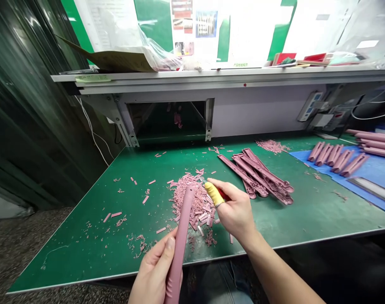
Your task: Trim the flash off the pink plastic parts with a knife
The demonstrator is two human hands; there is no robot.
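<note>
My left hand (159,266) is closed around a long pink plastic handle piece (183,223), which is tilted upward with its holed end pointing away from me. In my right hand (235,207) is a small trimming knife (223,194); part of its red handle shows and a short blade sticks out near the tip of the pink piece, apart from it. A yellow wrap covers my right thumb. Below the piece's far end lies a heap of pink plastic shavings and small strips (195,198). The fingers of my right hand partly hide the knife.
Several pink plastic pieces (258,175) lie stacked on the green table (110,249) to the right. More pink parts (336,158) rest on a blue mat (376,181). A shelf (227,76) crosses above the table's back, with a power strip (309,105) beneath.
</note>
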